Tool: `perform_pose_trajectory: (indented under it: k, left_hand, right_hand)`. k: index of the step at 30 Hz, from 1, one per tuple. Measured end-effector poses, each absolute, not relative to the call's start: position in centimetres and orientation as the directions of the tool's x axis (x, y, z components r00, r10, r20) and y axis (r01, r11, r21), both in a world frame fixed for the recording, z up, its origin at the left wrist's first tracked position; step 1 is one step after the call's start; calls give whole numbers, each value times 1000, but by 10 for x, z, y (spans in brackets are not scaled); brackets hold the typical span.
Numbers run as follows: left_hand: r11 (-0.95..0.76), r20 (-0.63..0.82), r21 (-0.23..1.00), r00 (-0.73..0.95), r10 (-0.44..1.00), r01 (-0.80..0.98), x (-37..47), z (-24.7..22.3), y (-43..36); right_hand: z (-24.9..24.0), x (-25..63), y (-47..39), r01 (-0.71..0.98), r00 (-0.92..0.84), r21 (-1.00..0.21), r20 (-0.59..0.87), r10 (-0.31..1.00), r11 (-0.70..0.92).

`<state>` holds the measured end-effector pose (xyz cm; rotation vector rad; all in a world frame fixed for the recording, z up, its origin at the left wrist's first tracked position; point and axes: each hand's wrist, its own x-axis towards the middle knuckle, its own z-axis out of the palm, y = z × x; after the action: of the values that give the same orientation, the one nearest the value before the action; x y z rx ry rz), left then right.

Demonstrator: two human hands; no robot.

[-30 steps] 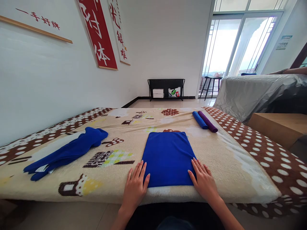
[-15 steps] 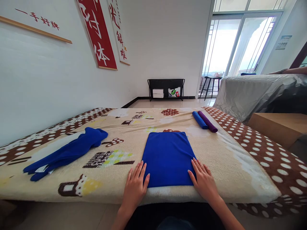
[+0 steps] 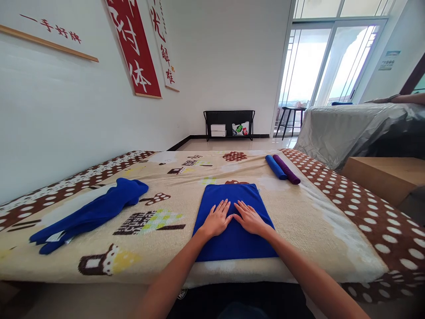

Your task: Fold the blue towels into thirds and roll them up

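While pressing down on the flat blue cloth [image 3: 235, 248] with left hand [image 3: 215, 220] and right hand [image 3: 249, 218], grasping nothing at all: both released, palms down, fingers extended, thumbs close together over the middle. Seemingly at a smoothing step here, judging by the palms. From this spot, best to press lightly and evenly, sliding outward toward the side edges without dragging the cloth askew or rucking it up. Now to the borders: far edge just past the fingertips, side edges a little outside each hand, near edge back under the forearms and close to the front of the blanket [image 3: 315, 230]. Plenty of room to slide left of the left hand, as far as the bunched blue cloth [image 3: 96, 212], well apart. Good room out right too, over bare blanket. Farther off, ahead and to the right of the right hand, to watch on any long reach: blue roll [image 3: 275, 167] and purple roll [image 3: 286, 170], side by side.
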<state>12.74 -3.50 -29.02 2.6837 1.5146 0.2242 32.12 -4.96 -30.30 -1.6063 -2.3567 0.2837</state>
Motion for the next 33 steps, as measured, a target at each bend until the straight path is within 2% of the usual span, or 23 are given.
perform_pose_trajectory:
  k: [5, 9, 12, 17, 20, 24, 29, 33]
  left_hand:
    - [-371, 113, 105, 360, 926, 923, 81, -302, -30]
    - [-324, 97, 97, 315, 944, 941, 64, -299, -28]
    - [-336, 92, 93, 328, 940, 937, 76, -294, -15]
    - [-451, 56, 115, 447, 893, 885, 119, -290, 26]
    - [-451, 52, 129, 448, 892, 883, 136, -292, 52]
    - [-367, 50, 138, 363, 930, 920, 127, -298, 78]
    - [-207, 67, 136, 199, 978, 969, 94, -305, 97]
    - [-170, 69, 134, 162, 984, 976, 88, -304, 103]
  right_hand:
    - [-316, 368, -49, 926, -230, -286, 95, 968, 248]
    - [-317, 387, -46, 941, -188, -270, 78, 979, 203]
    - [-314, 375, -34, 935, -223, -266, 79, 972, 236]
    - [-307, 332, 4, 887, -374, -264, 71, 925, 379]
    - [-305, 316, 26, 890, -369, -260, 75, 926, 375]
    - [-305, 325, 47, 917, -292, -258, 81, 953, 303]
    - [-310, 366, 62, 957, -110, -260, 68, 992, 124]
    - [-313, 379, 69, 964, -54, -257, 62, 997, 68]
